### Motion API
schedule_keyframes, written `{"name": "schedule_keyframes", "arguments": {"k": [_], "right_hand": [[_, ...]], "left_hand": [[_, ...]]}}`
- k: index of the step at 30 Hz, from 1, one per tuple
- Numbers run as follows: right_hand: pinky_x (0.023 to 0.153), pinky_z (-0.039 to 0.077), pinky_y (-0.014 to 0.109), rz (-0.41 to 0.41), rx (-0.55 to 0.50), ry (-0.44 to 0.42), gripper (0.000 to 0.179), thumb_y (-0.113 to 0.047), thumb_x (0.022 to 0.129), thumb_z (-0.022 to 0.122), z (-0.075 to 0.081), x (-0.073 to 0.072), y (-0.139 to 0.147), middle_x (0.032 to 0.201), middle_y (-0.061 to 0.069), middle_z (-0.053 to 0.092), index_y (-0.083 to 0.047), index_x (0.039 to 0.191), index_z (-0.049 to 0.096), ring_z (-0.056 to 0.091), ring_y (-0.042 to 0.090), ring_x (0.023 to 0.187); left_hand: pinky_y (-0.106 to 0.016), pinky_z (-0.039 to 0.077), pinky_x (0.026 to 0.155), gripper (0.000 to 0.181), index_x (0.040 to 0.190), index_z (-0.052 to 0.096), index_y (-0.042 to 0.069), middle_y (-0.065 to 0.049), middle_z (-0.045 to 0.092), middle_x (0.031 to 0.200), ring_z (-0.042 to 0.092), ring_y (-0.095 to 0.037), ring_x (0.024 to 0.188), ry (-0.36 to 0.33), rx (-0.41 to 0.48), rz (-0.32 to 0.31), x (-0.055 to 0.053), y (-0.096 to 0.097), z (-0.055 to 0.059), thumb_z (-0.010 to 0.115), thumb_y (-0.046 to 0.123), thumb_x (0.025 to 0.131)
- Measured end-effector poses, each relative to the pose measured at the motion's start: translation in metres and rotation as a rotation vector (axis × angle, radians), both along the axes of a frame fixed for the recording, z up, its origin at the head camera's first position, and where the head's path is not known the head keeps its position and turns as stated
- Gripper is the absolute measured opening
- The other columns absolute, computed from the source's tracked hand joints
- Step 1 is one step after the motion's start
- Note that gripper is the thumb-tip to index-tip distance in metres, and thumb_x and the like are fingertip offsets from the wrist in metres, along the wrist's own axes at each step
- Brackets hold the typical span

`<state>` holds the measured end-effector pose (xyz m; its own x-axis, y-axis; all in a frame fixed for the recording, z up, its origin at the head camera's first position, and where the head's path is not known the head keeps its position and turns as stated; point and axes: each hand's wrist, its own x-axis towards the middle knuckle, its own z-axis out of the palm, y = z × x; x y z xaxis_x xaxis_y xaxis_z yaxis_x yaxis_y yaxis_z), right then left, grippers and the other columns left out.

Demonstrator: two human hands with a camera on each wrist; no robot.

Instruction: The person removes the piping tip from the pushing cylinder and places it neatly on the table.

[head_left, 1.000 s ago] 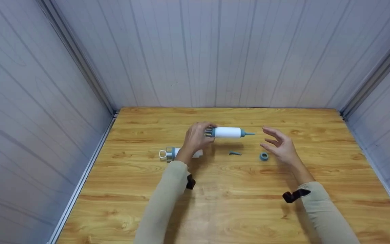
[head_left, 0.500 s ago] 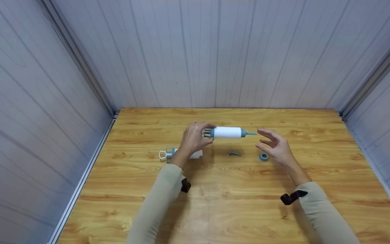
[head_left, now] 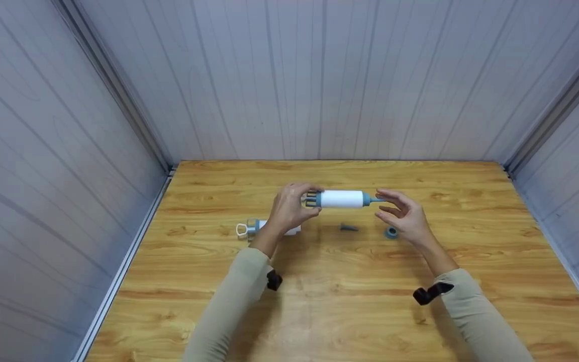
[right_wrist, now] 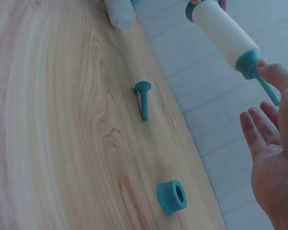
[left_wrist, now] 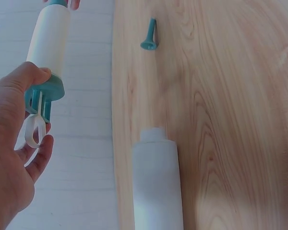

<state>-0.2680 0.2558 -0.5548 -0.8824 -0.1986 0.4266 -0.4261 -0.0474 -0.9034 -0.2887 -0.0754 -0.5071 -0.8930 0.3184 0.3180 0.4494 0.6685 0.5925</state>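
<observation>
My left hand (head_left: 288, 206) grips the teal collar (left_wrist: 50, 87) of a large white syringe (head_left: 342, 199), held level above the table. A clear pull ring (left_wrist: 35, 132) sticks out behind that collar. At the other end, a thin teal nozzle (right_wrist: 264, 86) points to the right. Around this nozzle my right hand (head_left: 410, 217) has its fingers and thumb spread, with a gap between them. Whether a fingertip touches it is hard to tell. Lying below my left wrist is a second white syringe (left_wrist: 157, 184) without a nozzle, partly hidden by my forearm in the head view.
On the wooden table (head_left: 350, 301) lie a loose teal nozzle with a flared end (right_wrist: 143, 100) and a teal ring cap (right_wrist: 172, 197), both nearer me than the held syringe. Pale panel walls (head_left: 289, 80) stand behind and at both sides.
My right hand has moved left, so its fingers have come from beyond the nozzle tip to around it. The syringe in my left hand has shifted slightly right.
</observation>
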Motion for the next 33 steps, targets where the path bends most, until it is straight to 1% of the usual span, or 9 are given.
{"name": "schedule_keyframes", "arguments": {"k": [4, 9, 12, 17, 19, 21, 24, 29, 33], "right_hand": [[0.109, 0.064, 0.028, 0.015, -0.001, 0.009, 0.053, 0.021, 0.097, 0.071, 0.002, 0.003, -0.003, 0.143, -0.014, 0.076, 0.022, 0.148, 0.056, 0.072, 0.008, 0.135], [0.107, 0.065, 0.029, 0.028, -0.017, 0.028, 0.051, 0.022, 0.095, 0.072, 0.003, 0.007, -0.006, 0.146, -0.002, 0.074, 0.024, 0.144, 0.058, 0.074, 0.005, 0.13], [0.104, 0.066, 0.028, 0.02, -0.034, 0.032, 0.048, 0.024, 0.094, 0.072, 0.004, 0.009, -0.008, 0.143, 0.003, 0.075, 0.026, 0.14, 0.059, 0.076, 0.006, 0.125], [0.096, 0.066, 0.021, -0.063, 0.019, -0.003, 0.038, 0.023, 0.094, 0.073, 0.008, 0.012, -0.01, 0.127, -0.008, 0.08, 0.022, 0.132, 0.068, 0.079, 0.003, 0.114], [0.093, 0.066, 0.019, -0.101, 0.054, -0.023, 0.035, 0.021, 0.095, 0.074, 0.009, 0.014, -0.01, 0.123, -0.013, 0.081, 0.018, 0.13, 0.072, 0.08, 0.002, 0.111], [0.092, 0.066, 0.019, -0.121, 0.068, -0.036, 0.034, 0.02, 0.095, 0.075, 0.01, 0.014, -0.01, 0.121, -0.015, 0.081, 0.017, 0.129, 0.074, 0.08, 0.002, 0.109], [0.092, 0.066, 0.019, -0.136, 0.077, -0.041, 0.034, 0.019, 0.095, 0.076, 0.011, 0.015, -0.01, 0.12, -0.016, 0.081, 0.016, 0.129, 0.075, 0.08, 0.002, 0.109], [0.091, 0.066, 0.019, -0.139, 0.079, -0.018, 0.034, 0.019, 0.094, 0.077, 0.012, 0.016, -0.011, 0.119, -0.015, 0.081, 0.016, 0.128, 0.076, 0.08, 0.002, 0.108], [0.09, 0.067, 0.02, -0.13, 0.08, 0.006, 0.032, 0.02, 0.094, 0.077, 0.012, 0.017, -0.012, 0.118, -0.014, 0.081, 0.017, 0.126, 0.076, 0.08, 0.003, 0.107]], "left_hand": [[-0.06, 0.057, 0.116, 0.042, 0.134, 0.081, 0.02, -0.006, 0.081, 0.141, 0.072, -0.035, 0.135, 0.003, 0.019, -0.024, 0.004, 0.002, 0.001, 0.093, 0.019, 0.094], [-0.059, 0.057, 0.117, 0.041, 0.134, 0.081, 0.021, -0.005, 0.08, 0.142, 0.071, -0.034, 0.137, 0.002, 0.018, -0.043, 0.011, 0.005, 0.004, 0.092, 0.019, 0.095], [-0.058, 0.057, 0.117, 0.042, 0.135, 0.08, 0.021, -0.004, 0.08, 0.144, 0.071, -0.033, 0.137, 0.0, 0.009, -0.044, 0.014, 0.007, 0.005, 0.092, 0.02, 0.095], [-0.058, 0.058, 0.116, 0.041, 0.135, 0.081, 0.023, -0.003, 0.08, 0.144, 0.071, -0.033, 0.137, -0.011, 0.002, -0.045, 0.019, 0.011, 0.007, 0.093, 0.022, 0.095], [-0.059, 0.058, 0.114, 0.041, 0.135, 0.081, 0.023, -0.003, 0.08, 0.143, 0.071, -0.033, 0.136, -0.01, 0.003, -0.046, 0.02, 0.012, 0.008, 0.093, 0.022, 0.095], [-0.059, 0.058, 0.114, 0.041, 0.134, 0.081, 0.022, -0.004, 0.08, 0.143, 0.071, -0.034, 0.135, -0.003, 0.005, -0.049, 0.021, 0.013, 0.008, 0.093, 0.021, 0.095], [-0.059, 0.058, 0.113, 0.041, 0.134, 0.081, 0.021, -0.005, 0.08, 0.142, 0.071, -0.035, 0.134, 0.007, 0.006, -0.055, 0.021, 0.012, 0.009, 0.093, 0.02, 0.094], [-0.058, 0.059, 0.112, 0.042, 0.135, 0.08, 0.022, -0.005, 0.08, 0.143, 0.071, -0.034, 0.134, 0.01, -0.002, -0.064, 0.021, 0.011, 0.008, 0.092, 0.02, 0.095], [-0.057, 0.06, 0.111, 0.043, 0.137, 0.079, 0.021, -0.006, 0.079, 0.144, 0.069, -0.033, 0.134, 0.026, -0.001, -0.089, 0.022, 0.008, 0.008, 0.091, 0.02, 0.096]]}}
